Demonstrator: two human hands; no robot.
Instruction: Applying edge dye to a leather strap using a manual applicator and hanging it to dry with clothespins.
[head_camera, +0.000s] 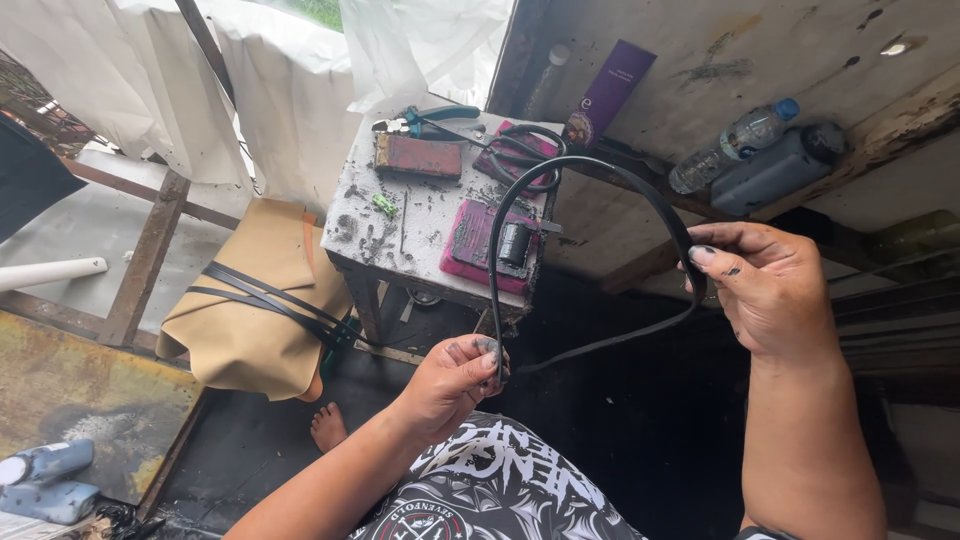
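A long black strap (600, 168) arches between my two hands in front of me. My left hand (452, 382) pinches one end of it low in the middle. My right hand (768, 285) grips the other part higher on the right, fingers curled round it. Both hands are smeared with black. Behind the strap stands a small stained work stand (420, 235).
On the stand lie pliers (425, 121), scissors (520, 158), a brown block (418, 157) and pink pads (478, 245). A tan bag with black straps (252, 300) leans at its left. Bottles (735, 145) and a purple box (610, 92) rest on the shelf behind. My bare foot (328, 428) is below.
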